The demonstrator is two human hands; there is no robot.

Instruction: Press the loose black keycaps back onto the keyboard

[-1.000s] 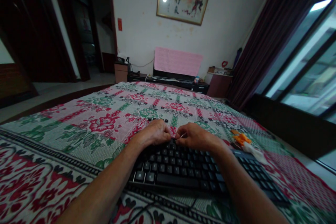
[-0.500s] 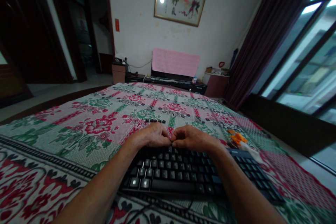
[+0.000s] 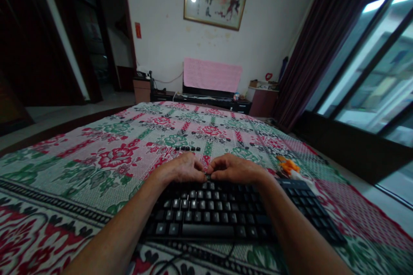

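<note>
Floral bedspread [image 3: 71,191] topped w/ blk PC keyboard [image 3: 206,217], L hand [image 3: 184,167] & R hand [image 3: 234,168] held at far edge, fingers curled, grip can't be told.

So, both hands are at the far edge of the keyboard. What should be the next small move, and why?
Perhaps part the left hand and right hand slightly, to check that spot: they nearly meet at the far edge of the keyboard, hiding whether anything is pinched. A row of small black pieces, apparently loose keycaps, lies just beyond.
</note>
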